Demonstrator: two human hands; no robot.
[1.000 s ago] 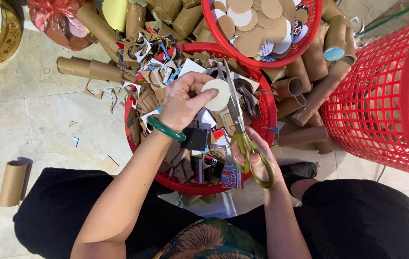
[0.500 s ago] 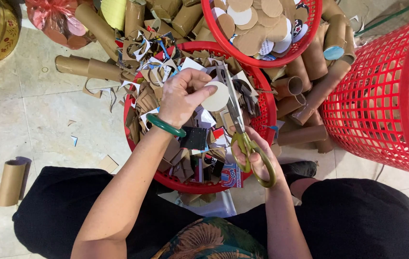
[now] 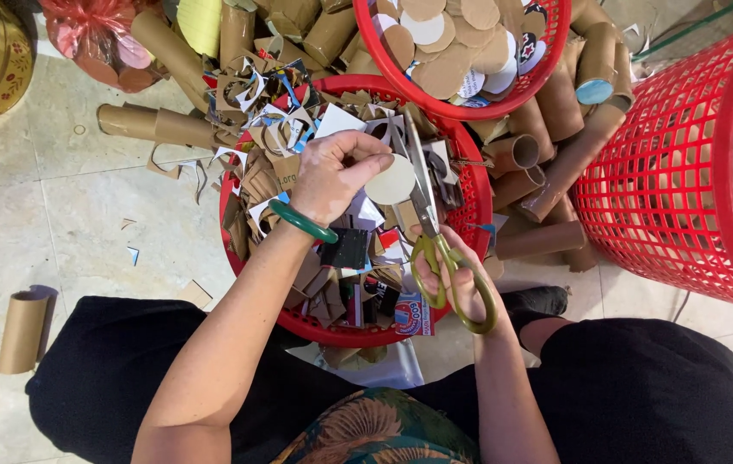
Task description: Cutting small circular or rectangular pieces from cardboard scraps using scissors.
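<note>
My left hand [image 3: 338,174], with a green bangle at the wrist, pinches a round cardboard disc [image 3: 391,180] over a red basket [image 3: 476,193] full of cardboard scraps. My right hand [image 3: 463,277] grips olive-handled scissors [image 3: 435,232]. Their blades point up beside the right edge of the disc and touch it.
A second red basket [image 3: 504,110] of cut discs sits above. Cardboard tubes [image 3: 555,172] lie between the baskets and a tall red mesh bin [image 3: 693,172] on the right. More tubes [image 3: 156,125] lie at left, one tube [image 3: 23,331] near my knee, a gold tray [image 3: 7,64] top left.
The scissors and disc have hardly shifted; my left hand has turned the disc slightly against the blades.
</note>
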